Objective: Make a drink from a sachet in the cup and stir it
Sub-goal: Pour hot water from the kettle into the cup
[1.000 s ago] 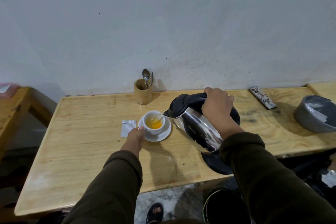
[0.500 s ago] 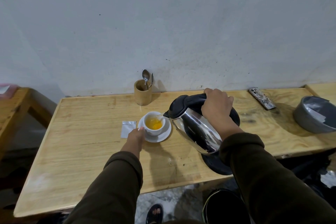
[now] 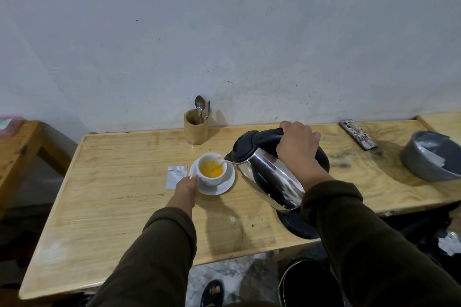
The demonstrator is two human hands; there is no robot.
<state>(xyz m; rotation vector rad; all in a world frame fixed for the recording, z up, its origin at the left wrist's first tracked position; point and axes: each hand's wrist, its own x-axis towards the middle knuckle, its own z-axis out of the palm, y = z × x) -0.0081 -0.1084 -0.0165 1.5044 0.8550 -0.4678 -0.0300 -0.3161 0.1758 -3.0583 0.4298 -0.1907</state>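
A white cup (image 3: 212,178) stands on a white saucer (image 3: 224,185) in the middle of the wooden table (image 3: 119,207); orange-yellow liquid fills its lower part. My right hand (image 3: 296,149) grips the black handle of a steel kettle (image 3: 269,179), tilted left with its spout over the cup's rim and water running in. My left hand (image 3: 185,188) steadies the saucer at its near-left edge. A silver sachet (image 3: 175,177) lies flat just left of the saucer. Spoons (image 3: 200,107) stand in a wooden holder (image 3: 195,127) by the wall.
The kettle's black base (image 3: 299,225) sits near the table's front edge under my right arm. A patterned phone (image 3: 358,137) and a grey bowl (image 3: 429,157) are at the far right. A dark bin (image 3: 309,281) stands on the floor below.
The kettle stays tilted over the cup and the liquid level has risen a little. Both hands hold their places.
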